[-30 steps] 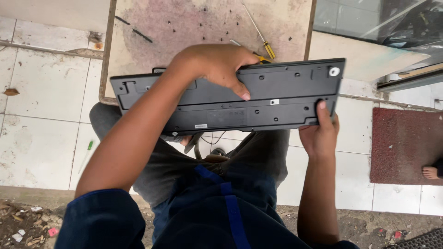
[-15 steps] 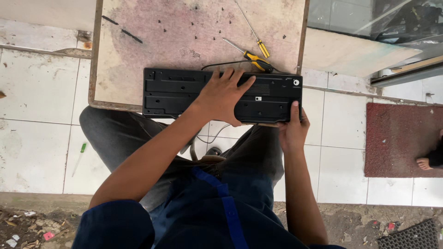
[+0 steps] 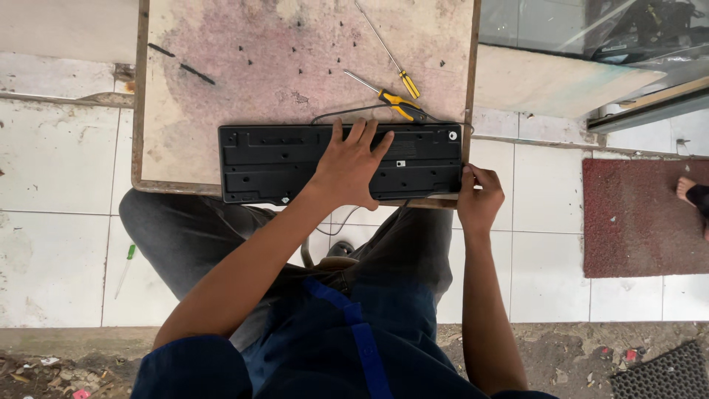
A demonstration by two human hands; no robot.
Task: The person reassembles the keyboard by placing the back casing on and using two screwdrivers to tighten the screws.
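1. A black keyboard point(image 3: 295, 162), turned underside up, lies across the near edge of a worn wooden surface point(image 3: 221, 81) in the middle of the frame; its lower edge slightly overhangs that edge.
2. The left hand point(image 3: 351, 166) lies flat on the keyboard's back, right of its middle, fingers spread and pointing up the frame; its grip is wide, pressing rather than clasping.
3. The right hand point(image 3: 480, 199) holds the keyboard's lower right corner, fingers curled narrowly around the edge.
4. Two yellow-handled screwdrivers point(image 3: 399, 103) lie just above the keyboard at upper centre right, one touching its top edge.
5. Small dark screws point(image 3: 299, 72) are scattered over the surface above.
6. A green-handled tool point(image 3: 125, 270) lies on the white tiled floor point(image 3: 59, 185) at lower left.
7. A red mat point(image 3: 635, 214) lies at the right.
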